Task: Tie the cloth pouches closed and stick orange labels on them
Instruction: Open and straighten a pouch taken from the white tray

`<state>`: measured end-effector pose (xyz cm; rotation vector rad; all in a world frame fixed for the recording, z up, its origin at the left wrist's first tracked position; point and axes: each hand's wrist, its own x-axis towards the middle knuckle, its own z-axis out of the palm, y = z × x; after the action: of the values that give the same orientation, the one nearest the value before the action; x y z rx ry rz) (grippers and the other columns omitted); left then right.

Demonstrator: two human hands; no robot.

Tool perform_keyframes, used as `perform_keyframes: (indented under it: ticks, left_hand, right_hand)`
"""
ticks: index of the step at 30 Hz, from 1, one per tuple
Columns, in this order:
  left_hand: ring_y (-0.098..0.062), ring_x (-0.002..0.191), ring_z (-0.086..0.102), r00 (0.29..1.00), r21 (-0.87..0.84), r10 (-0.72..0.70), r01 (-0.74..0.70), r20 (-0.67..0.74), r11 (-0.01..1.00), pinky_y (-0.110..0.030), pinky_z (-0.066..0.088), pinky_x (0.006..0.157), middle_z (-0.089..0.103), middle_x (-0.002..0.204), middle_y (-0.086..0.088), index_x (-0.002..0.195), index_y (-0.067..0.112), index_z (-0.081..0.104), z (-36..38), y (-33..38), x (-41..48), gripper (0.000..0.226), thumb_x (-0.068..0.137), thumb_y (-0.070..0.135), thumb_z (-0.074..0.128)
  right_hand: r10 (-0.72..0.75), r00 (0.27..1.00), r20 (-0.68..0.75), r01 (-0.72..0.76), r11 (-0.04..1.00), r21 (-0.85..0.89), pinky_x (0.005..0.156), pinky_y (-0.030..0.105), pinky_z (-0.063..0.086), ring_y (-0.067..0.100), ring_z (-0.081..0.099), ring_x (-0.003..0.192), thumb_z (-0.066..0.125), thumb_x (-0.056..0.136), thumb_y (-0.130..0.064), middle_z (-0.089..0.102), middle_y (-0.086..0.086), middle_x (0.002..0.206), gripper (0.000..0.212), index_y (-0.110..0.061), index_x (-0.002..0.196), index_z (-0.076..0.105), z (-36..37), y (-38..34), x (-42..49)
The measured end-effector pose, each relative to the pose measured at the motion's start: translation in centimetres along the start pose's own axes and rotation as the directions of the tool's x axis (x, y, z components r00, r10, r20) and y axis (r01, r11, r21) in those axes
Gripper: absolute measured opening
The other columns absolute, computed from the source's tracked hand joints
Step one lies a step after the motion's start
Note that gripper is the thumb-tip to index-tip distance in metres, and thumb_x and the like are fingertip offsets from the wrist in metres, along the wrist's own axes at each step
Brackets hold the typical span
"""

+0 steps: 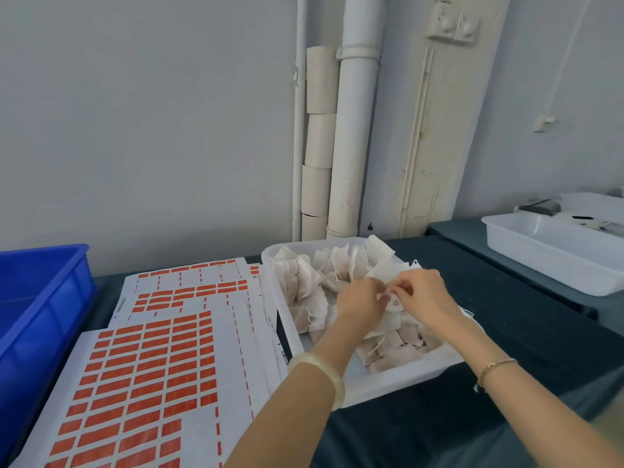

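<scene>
- Both hands are over the white tray (388, 376), which sits on the dark table (506, 298) right of centre. The tray is heaped with cloth pouches (314, 282).
- The left hand (358, 302) and right hand (423, 295) meet fingertip to fingertip. Their fingers are curled in and pinch the top of one pouch (393, 309), which is lifted a little above the heap.
- I cannot make out the drawstring from here, as it is too fine and partly hidden by the fingers. I would judge this to be the tying step, with the label to follow.
- To tie it well, I would gather the mouth fully so no gap is left. Keep one hand holding the neck while the other draws the knot down snug against the cloth.
- Lifting the pouch clear of its neighbours would help, since loose edges from the heap lie close and could be caught in the knot.
- The label sheets (145, 376), with rows of orange labels (155, 359), lie flat just left of the tray, within easy reach of the left hand.
- A blue crate (40, 298) stands at the far left, and its inside is mostly out of view.
- A second white tray (553, 261) sits well apart on the right.
</scene>
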<state>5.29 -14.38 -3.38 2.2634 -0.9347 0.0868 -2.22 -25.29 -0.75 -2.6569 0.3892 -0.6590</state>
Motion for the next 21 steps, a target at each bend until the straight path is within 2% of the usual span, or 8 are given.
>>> perform_keyframes:
  ticks: [2, 4, 6, 9, 12, 15, 18, 21]
  left_hand:
    - [-0.021, 0.102, 0.061, 0.999, -0.059, 0.016, -0.018, -0.036, 0.998, -0.03, 0.045, 0.076, 0.068, 0.11, -0.002, 0.117, 0.018, 0.064, -0.5, 0.1, 0.0, 0.029, 0.092, 0.031, 0.057]
    - [-0.019, 0.095, 0.065, 0.999, -0.17, 0.021, -0.029, -0.05, 0.985, -0.03, 0.049, 0.076, 0.07, 0.103, -0.002, 0.12, 0.018, 0.061, -1.0, 0.2, -0.2, 0.032, 0.09, 0.029, 0.058]
    - [-0.017, 0.084, 0.066, 0.998, -0.292, 0.034, -0.047, -0.049, 0.955, -0.032, 0.053, 0.074, 0.071, 0.094, -0.003, 0.122, 0.02, 0.06, -1.5, 0.4, -0.6, 0.034, 0.088, 0.021, 0.055]
    - [-0.011, 0.064, 0.057, 0.996, -0.371, 0.063, -0.081, -0.06, 0.925, -0.026, 0.049, 0.063, 0.066, 0.079, 0.0, 0.122, 0.022, 0.06, -2.1, 0.0, -1.2, 0.041, 0.085, 0.009, 0.047]
    - [-0.015, 0.065, 0.053, 0.994, -0.336, 0.075, -0.096, -0.075, 0.937, -0.027, 0.046, 0.064, 0.066, 0.082, -0.005, 0.124, 0.019, 0.06, -2.7, -0.7, -2.0, 0.046, 0.084, 0.003, 0.045]
    - [-0.019, 0.071, 0.058, 0.993, -0.345, 0.083, -0.106, -0.082, 0.933, -0.027, 0.047, 0.066, 0.068, 0.087, -0.009, 0.123, 0.018, 0.061, -3.1, -1.7, -2.8, 0.041, 0.088, 0.004, 0.045]
    - [-0.019, 0.073, 0.061, 0.994, -0.4, 0.017, -0.06, -0.109, 0.914, -0.022, 0.047, 0.062, 0.067, 0.086, -0.006, 0.116, 0.019, 0.064, -4.2, -2.5, -3.2, 0.033, 0.088, 0.01, 0.049]
    - [-0.01, 0.071, 0.058, 0.996, -0.507, -0.031, -0.018, -0.087, 0.862, -0.013, 0.044, 0.057, 0.062, 0.081, 0.004, 0.104, 0.025, 0.066, -5.5, -3.1, -3.5, 0.017, 0.09, 0.024, 0.058]
  right_hand:
    - [-0.022, 0.999, -0.045, 0.022, 1.0, -0.001, 0.077, 0.033, 0.052, 0.014, 0.06, 0.074, 0.065, 0.088, -0.01, 0.064, -0.003, 0.078, 0.01, -0.013, 0.082, 0.073, -0.9, -0.8, 0.3]
    - [-0.038, 0.997, -0.065, 0.038, 0.999, -0.005, 0.075, 0.03, 0.048, 0.012, 0.056, 0.074, 0.066, 0.087, -0.012, 0.059, -0.003, 0.084, 0.009, -0.017, 0.081, 0.071, -1.8, -1.6, 0.6]
    - [-0.036, 0.996, -0.085, 0.038, 0.999, 0.03, 0.072, 0.025, 0.046, 0.01, 0.057, 0.073, 0.068, 0.086, -0.013, 0.061, -0.005, 0.084, 0.014, -0.024, 0.078, 0.068, -2.5, -2.2, 0.8]
    - [-0.017, 0.998, -0.057, 0.021, 0.996, 0.082, 0.063, 0.018, 0.044, 0.007, 0.06, 0.071, 0.067, 0.087, -0.014, 0.065, -0.011, 0.079, 0.015, -0.026, 0.077, 0.066, -2.9, -2.7, 1.0]
    - [0.011, 1.0, 0.018, -0.012, 0.997, 0.076, 0.064, 0.018, 0.045, 0.005, 0.059, 0.074, 0.065, 0.088, -0.016, 0.066, -0.005, 0.084, 0.007, -0.021, 0.084, 0.069, -2.4, -3.0, 0.9]
    - [0.004, 1.0, 0.006, -0.004, 0.995, 0.095, 0.063, 0.017, 0.046, 0.005, 0.059, 0.072, 0.065, 0.088, -0.015, 0.064, -0.009, 0.076, 0.008, -0.019, 0.084, 0.069, -1.9, -3.7, 0.6]
    - [-0.022, 0.999, -0.027, 0.025, 0.99, 0.14, 0.062, 0.014, 0.044, 0.003, 0.06, 0.069, 0.067, 0.086, -0.014, 0.063, -0.015, 0.071, 0.008, -0.02, 0.082, 0.07, -1.8, -4.9, 0.5]
    - [-0.022, 0.999, -0.045, 0.032, 0.976, 0.213, 0.063, 0.011, 0.044, 0.003, 0.061, 0.069, 0.07, 0.084, -0.016, 0.067, -0.009, 0.073, 0.004, -0.018, 0.083, 0.073, -2.0, -6.3, 0.7]
